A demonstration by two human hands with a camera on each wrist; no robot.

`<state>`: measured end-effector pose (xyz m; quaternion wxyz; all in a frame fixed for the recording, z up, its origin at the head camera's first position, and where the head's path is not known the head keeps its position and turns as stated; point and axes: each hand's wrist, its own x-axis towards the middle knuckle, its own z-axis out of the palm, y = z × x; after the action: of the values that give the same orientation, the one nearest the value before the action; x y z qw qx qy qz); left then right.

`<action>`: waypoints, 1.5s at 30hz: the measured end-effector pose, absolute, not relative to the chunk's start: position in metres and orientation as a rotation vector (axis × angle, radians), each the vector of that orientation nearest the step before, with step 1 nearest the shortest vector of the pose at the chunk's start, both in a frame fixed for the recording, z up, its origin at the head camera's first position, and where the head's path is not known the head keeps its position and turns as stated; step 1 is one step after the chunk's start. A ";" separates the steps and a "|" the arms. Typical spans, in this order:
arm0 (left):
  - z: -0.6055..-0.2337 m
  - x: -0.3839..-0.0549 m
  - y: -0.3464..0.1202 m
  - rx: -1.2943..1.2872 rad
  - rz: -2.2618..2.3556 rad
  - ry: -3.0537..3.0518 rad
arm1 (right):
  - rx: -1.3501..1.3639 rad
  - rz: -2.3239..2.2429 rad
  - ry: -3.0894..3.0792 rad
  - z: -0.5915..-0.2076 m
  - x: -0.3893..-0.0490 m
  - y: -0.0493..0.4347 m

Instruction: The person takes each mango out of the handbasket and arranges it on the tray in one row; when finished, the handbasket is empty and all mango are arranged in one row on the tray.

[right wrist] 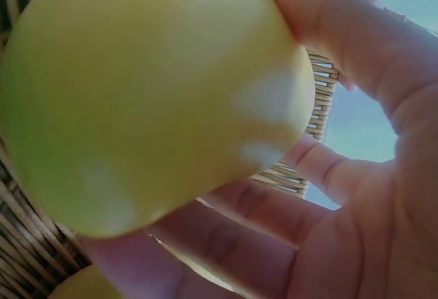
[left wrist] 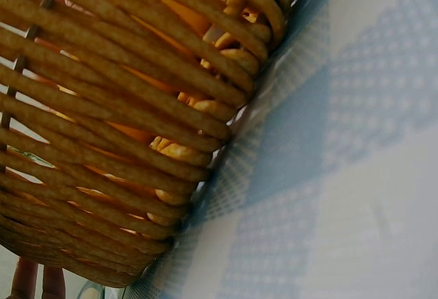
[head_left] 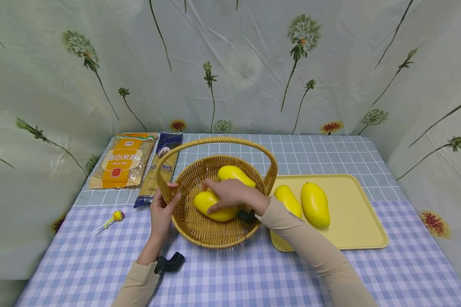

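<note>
A wicker basket (head_left: 205,244) with a tall arched handle stands on the checked cloth, its woven side (left wrist: 102,128) filling much of the left wrist view. At the basket's left rim, by the foot of the handle, my left hand (head_left: 160,219) grips with the thumb on the inner side. My right hand (head_left: 232,196) reaches into the basket, fingers and thumb around a yellow mango (head_left: 204,204). That mango (right wrist: 150,100) looms large in the right wrist view. Behind it in the basket lies a second mango (head_left: 232,173), partly covered by the right hand.
To the right, a yellow tray (head_left: 355,217) bears two more mangoes, one whole in view (head_left: 316,205) and one partly behind my right sleeve (head_left: 287,199). At the left lie an orange-and-clear food bag (head_left: 123,162), a blue-and-gold pasta packet (head_left: 159,170) and a lollipop (head_left: 117,216).
</note>
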<state>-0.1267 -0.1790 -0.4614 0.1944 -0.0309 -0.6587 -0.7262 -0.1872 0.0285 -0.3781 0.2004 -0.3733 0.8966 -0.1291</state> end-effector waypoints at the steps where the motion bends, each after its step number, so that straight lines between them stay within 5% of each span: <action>1: -0.461 -0.127 -0.179 -0.087 -2.036 -1.846 | -1.051 -0.357 2.502 -0.378 -0.187 0.029; 45: -0.462 -0.127 -0.179 -0.092 -2.038 -1.847 | -1.214 -0.835 2.521 -0.353 -0.168 0.067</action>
<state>-0.1268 -0.1793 -0.4618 0.1937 -0.0328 -0.6585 -0.7265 -0.1678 0.0672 -0.3535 0.1106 -0.4131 0.8581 -0.2843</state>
